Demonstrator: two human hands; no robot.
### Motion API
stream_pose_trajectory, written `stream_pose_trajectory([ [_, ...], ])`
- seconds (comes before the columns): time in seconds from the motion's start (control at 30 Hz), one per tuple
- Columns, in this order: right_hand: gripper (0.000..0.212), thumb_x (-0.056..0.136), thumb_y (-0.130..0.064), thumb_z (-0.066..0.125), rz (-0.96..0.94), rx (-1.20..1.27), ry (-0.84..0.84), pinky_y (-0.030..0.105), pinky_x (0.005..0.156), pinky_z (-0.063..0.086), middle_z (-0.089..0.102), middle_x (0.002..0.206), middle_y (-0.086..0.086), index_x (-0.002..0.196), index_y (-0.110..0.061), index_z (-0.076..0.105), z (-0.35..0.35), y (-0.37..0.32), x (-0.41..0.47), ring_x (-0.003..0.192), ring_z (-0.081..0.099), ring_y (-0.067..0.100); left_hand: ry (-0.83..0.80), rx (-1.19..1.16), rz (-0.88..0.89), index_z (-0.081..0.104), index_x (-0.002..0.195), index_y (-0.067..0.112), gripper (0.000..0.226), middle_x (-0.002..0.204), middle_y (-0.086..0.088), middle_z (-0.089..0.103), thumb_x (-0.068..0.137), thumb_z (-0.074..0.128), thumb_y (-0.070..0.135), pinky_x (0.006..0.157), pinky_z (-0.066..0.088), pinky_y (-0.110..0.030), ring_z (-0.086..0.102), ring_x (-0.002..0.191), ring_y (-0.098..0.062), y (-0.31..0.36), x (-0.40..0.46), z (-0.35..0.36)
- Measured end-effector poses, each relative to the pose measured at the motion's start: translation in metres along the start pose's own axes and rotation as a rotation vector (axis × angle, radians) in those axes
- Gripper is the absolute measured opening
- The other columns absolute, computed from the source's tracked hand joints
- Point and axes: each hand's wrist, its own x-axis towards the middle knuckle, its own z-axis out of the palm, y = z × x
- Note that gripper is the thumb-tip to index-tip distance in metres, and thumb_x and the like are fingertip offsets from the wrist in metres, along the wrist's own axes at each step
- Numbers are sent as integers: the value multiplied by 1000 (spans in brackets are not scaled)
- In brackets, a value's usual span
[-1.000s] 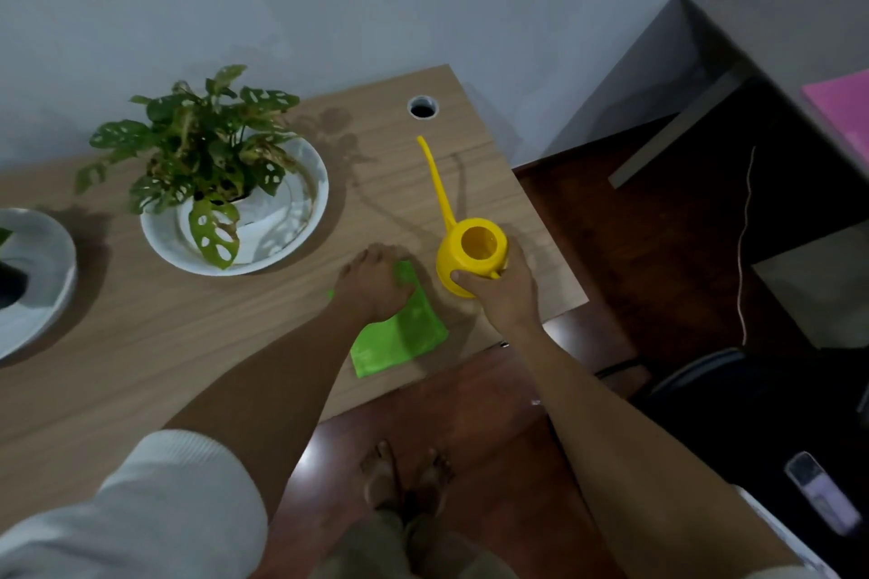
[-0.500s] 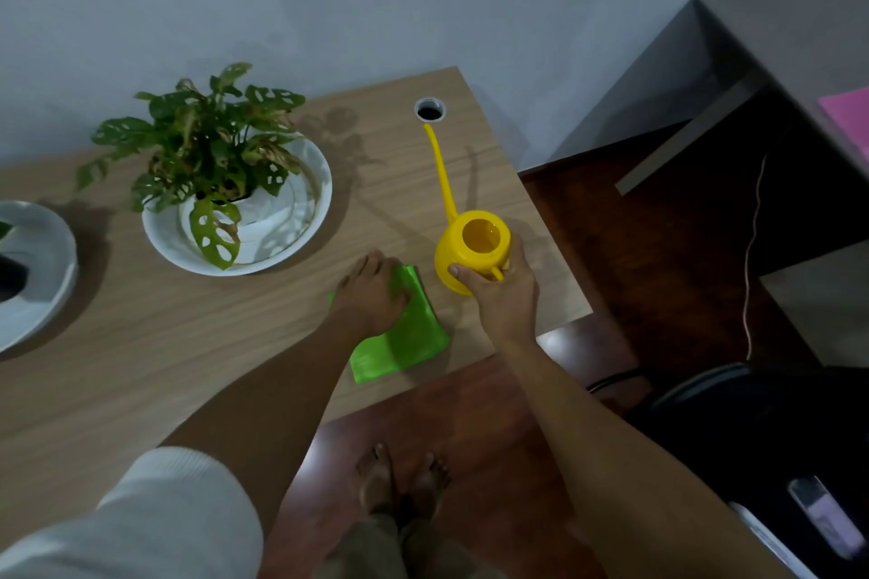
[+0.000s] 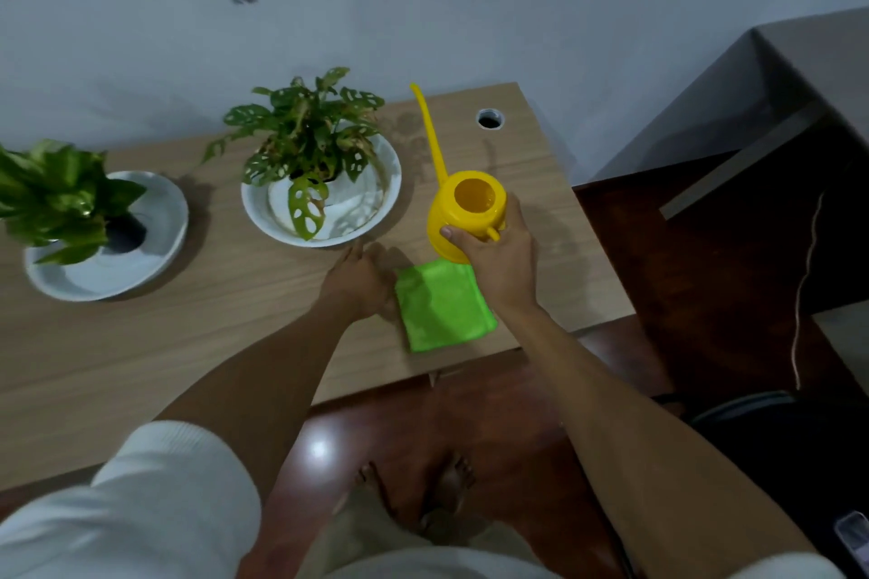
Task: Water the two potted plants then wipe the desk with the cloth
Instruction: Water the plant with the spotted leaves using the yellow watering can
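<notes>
Where the desk ends at its right edge, bare wood lies open to the right of the watering can, and the front edge runs just under the green cloth. The right hand wraps its fingers around the yellow can's body by the handle, its long thin spout pointing up and away (toward the wall). The left hand lies flat with fingers loosely spread, gripping nothing, just beside the cloth's left edge. Ahead stands the holed-leaf plant in its white dish; well left, the broad-leaf plant. A cable hole sits near the back corner.
</notes>
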Motion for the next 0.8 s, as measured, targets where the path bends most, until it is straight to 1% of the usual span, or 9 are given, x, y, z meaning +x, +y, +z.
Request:
stream_pose_trajectory([
  [0.13,66,72,-39,94,-25,0,-21,44,90,58,74,107,-5,122,-15,59,31,-19,-19,97,71,16,65,-36,-9,41,157,11,55,163,-16,38,109,40,37,128,16,-38,23,156,-38,-34,-25,0],
  [0.23,66,73,-41,93,-34,-7,1,38,89,59,74,108,-8,124,-17,59,55,-37,-36,97,70,12,48,-121,-94,36,157,8,61,163,-18,36,107,43,42,126,26,-42,26,155,-37,-66,-41,2],
  [0.27,66,73,-42,92,-33,-10,10,37,89,59,73,109,-8,125,-18,59,64,-43,-43,98,70,12,48,-126,-107,35,158,8,63,164,-19,35,107,43,42,126,26,-42,26,155,-37,-77,-46,2],
  [0.37,67,74,-43,91,-28,-4,38,32,89,59,73,113,-8,128,-19,60,86,-59,-61,101,70,10,44,-112,-73,29,161,6,66,167,-20,30,107,42,42,129,18,-40,18,159,-36,-106,-57,3],
  [0.43,67,74,-45,91,-25,-12,65,27,88,58,74,114,-9,129,-20,60,102,-69,-73,101,70,8,27,-124,-86,27,162,8,68,170,-20,25,106,42,44,129,18,-42,15,160,-35,-125,-63,3],
  [0.5,67,74,-47,90,-19,-18,82,19,84,56,74,112,-13,128,-21,61,114,-78,-83,99,70,3,1,-116,-84,27,161,11,67,171,-17,22,106,41,45,129,19,-44,14,161,-35,-141,-68,6],
  [0.6,65,75,-47,90,-18,-22,96,3,77,48,72,108,-19,128,-22,61,125,-90,-94,99,67,-10,-15,-100,-50,22,161,7,66,171,-18,18,107,39,42,129,17,-45,11,161,-36,-158,-71,13],
  [0.73,64,75,-50,89,-23,-71,95,0,75,46,72,108,-17,127,-23,63,132,-107,-99,96,64,-17,18,-140,-29,16,161,2,70,170,-24,15,106,43,37,129,17,-46,9,160,-39,-168,-73,22],
  [0.8,65,75,-50,89,-22,-100,83,-1,74,46,72,108,-16,128,-22,64,133,-116,-100,93,63,-20,36,-165,-43,10,163,2,74,172,-24,9,107,42,39,130,13,-47,3,161,-38,-170,-75,28],
])
